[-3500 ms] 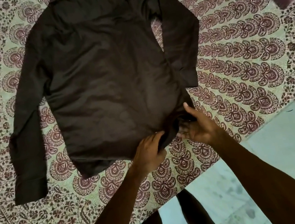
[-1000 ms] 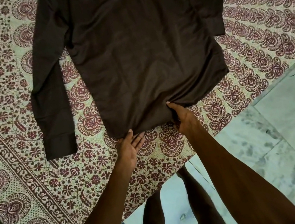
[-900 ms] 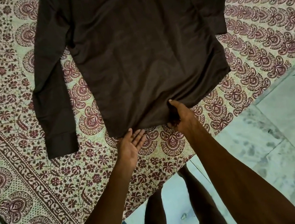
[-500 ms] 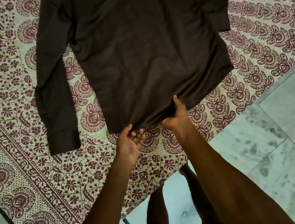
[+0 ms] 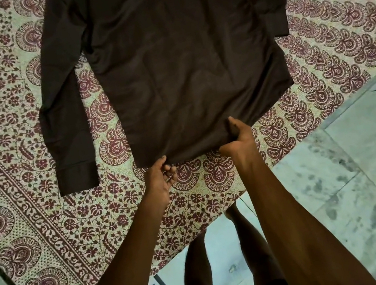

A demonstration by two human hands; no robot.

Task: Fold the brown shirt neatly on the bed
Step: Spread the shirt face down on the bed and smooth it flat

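Item 1: brown shirt, long-sleeved, lay spread flat on the bed, hem toward the person and its upper part cut off by the top edge of the view. The sleeve on the person's left ran down beside the body, with its cuff flat on the sheet near the hem line. The cuff of the sleeve on the person's right lay farther up, beside the body.

Item 2: right hand clamped on the hem near its middle, thumb on top of the cloth and fingers tucked under; the fabric puckered slightly there.

Item 3: left hand was at the hem just beside the right hand, thumb tip touching the edge and fingers curled just below it. Whether it pinched any cloth could not be told.

Item 4: the bed carried a cream sheet printed with maroon floral and paisley motifs.

Item 5: pale tiled floor was beside the bed, and the person's 2 legs stood on it at the bed's edge
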